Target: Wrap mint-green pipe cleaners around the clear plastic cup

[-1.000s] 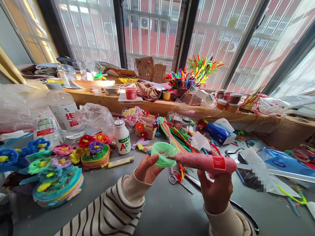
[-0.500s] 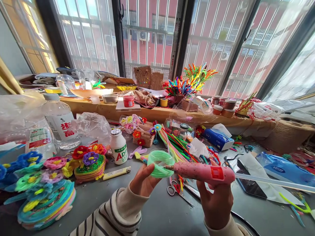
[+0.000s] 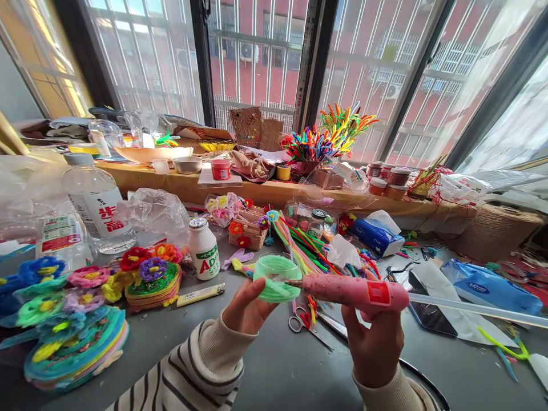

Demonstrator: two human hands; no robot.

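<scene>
My left hand is closed around a small clear cup whose lower wall is wrapped in light green pipe cleaner. In my right hand is a pink hot glue gun, gripped by its handle. Its metal nozzle points left and lies at the right side of the cup; whether it touches the wall I cannot tell. A long clear glue stick sticks out of the gun's back end. Below the cup, red-and-silver scissors lie on the grey table.
Pipe-cleaner flower pieces crowd the left, near a white bottle and a lighter. Loose pipe cleaners lie behind the cup. To the right are a phone and a blue tissue pack. A black cord runs beside my right wrist.
The view has shifted slightly, so most things sit a little further left and higher. Both hands keep their holds, and the nozzle stays by the cup's right side.
</scene>
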